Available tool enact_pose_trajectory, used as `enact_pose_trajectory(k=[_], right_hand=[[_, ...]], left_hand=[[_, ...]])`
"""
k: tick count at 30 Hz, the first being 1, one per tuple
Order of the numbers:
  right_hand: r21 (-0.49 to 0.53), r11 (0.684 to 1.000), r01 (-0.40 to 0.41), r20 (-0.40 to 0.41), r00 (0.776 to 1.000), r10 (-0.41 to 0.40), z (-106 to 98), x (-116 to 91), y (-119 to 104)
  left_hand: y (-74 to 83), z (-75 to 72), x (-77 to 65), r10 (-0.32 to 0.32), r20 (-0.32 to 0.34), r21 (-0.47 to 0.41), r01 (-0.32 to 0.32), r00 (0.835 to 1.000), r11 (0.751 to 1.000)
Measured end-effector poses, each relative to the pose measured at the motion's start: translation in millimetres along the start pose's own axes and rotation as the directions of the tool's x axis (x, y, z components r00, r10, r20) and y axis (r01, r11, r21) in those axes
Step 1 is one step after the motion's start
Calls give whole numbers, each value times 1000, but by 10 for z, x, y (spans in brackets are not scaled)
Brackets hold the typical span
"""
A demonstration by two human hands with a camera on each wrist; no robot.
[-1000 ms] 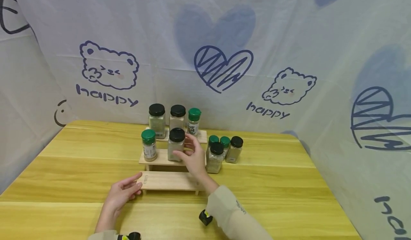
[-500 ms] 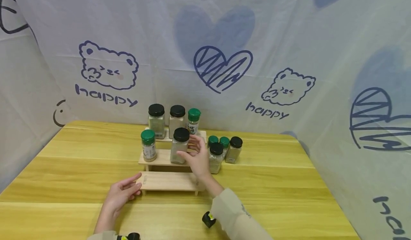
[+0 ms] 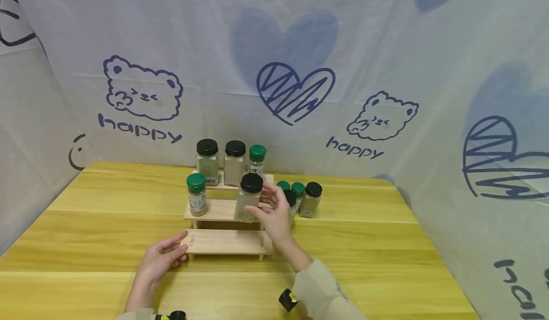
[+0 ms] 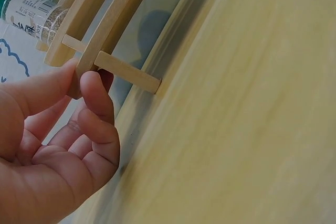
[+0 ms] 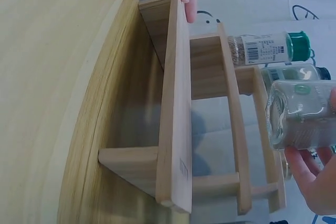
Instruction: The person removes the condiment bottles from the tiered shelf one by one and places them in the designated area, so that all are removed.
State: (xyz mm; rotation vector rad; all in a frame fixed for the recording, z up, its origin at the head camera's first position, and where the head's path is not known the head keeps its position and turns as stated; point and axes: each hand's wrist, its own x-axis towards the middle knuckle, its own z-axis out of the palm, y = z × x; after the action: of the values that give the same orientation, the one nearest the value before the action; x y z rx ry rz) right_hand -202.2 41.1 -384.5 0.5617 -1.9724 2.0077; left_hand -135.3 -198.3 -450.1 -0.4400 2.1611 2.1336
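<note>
My right hand [image 3: 274, 217] grips a clear spice jar [image 3: 247, 201] with a black lid, near the right end of the middle step. In the right wrist view the base of the jar [image 5: 299, 116] shows, lifted off the wood. My left hand [image 3: 160, 260] pinches the left end of the lowest step of a three-step wooden rack [image 3: 227, 242], thumb on top and curled fingers beneath, as the left wrist view shows. A green-capped spice bottle [image 3: 197, 201] stands on the middle step's left. On the top step are two black-lidded jars [image 3: 208, 165] and a green-capped bottle [image 3: 257, 160].
Right of the rack, several spice containers stand on the wooden table [image 3: 364, 244]: a black-lidded jar [image 3: 310, 201], green-capped bottles [image 3: 298, 194], and another black-lidded jar [image 3: 289, 197] partly behind my right hand. A printed cloth [image 3: 300, 34] hangs behind the table.
My right hand has moved right and slightly nearer along the middle step, carrying the jar with it. My left hand keeps its place at the end of the lowest step.
</note>
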Motion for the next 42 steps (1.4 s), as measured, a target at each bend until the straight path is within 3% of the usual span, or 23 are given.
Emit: enact_pose_trajectory(k=[26, 42], right_hand=[[-4, 997, -72, -15, 997, 72, -440, -205, -66], [-20, 1000, -23, 35, 999, 24, -727, -305, -35]], left_hand=[[8, -4, -3, -23, 12, -8, 23, 1000, 1000], [19, -6, -9, -16, 12, -9, 16, 1000, 1000]])
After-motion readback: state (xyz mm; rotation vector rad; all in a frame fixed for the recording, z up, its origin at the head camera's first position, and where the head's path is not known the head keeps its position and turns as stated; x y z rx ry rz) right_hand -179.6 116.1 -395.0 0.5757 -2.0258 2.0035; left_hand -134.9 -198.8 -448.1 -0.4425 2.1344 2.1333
